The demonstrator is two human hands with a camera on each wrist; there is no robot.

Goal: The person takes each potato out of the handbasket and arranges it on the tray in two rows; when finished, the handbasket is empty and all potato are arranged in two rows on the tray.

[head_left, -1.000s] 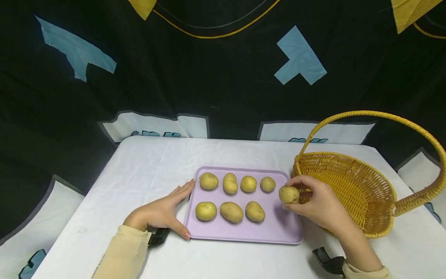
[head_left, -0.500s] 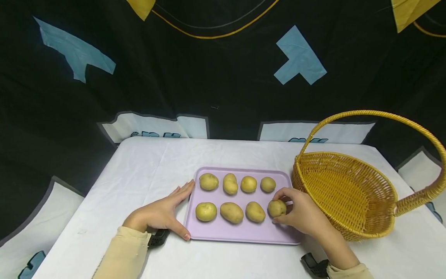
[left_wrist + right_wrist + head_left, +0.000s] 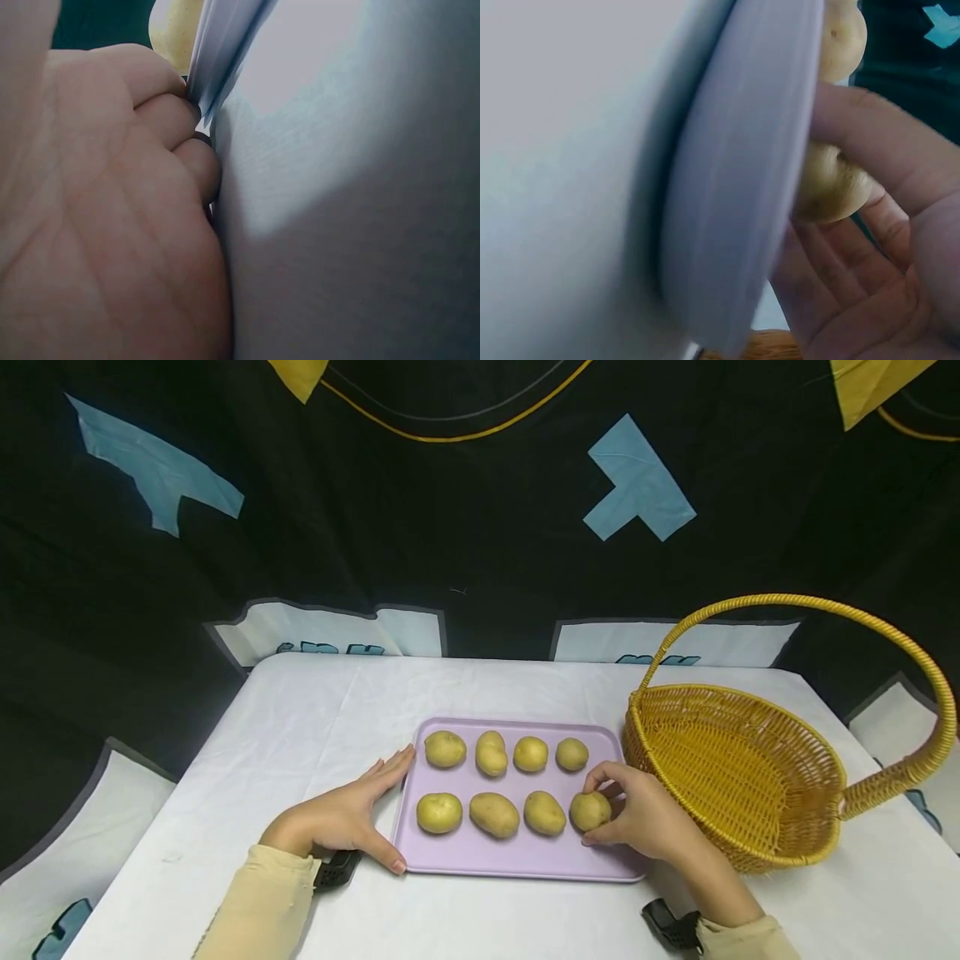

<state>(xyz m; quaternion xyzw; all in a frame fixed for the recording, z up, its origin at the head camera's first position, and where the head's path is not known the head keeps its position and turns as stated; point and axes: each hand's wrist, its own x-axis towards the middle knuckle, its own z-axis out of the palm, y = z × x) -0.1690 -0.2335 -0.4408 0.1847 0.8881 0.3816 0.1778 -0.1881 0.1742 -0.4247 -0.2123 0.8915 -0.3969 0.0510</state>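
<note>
A lilac tray (image 3: 517, 862) holds several potatoes in two rows. At the right end of the near row, my right hand (image 3: 648, 817) pinches a small round potato (image 3: 589, 811) between thumb and fingers. The right wrist view shows this potato (image 3: 831, 191) low against the tray, behind the thumb. My left hand (image 3: 341, 814) lies along the tray's left edge, fingers and thumb spread and touching the rim. In the left wrist view, the fingertips of that hand are partly hidden by the tray's edge (image 3: 221, 52).
A yellow wicker basket (image 3: 712, 789) with a tall arched handle (image 3: 787, 600) stands right of the tray, close to my right forearm. White cloth (image 3: 315, 710) covers the table. Behind it hangs a black curtain (image 3: 412, 527) with blue and yellow shapes.
My right hand has carried the potato from beside the basket leftward and down to the end of the near row. The left hand keeps its place at the tray's edge.
</note>
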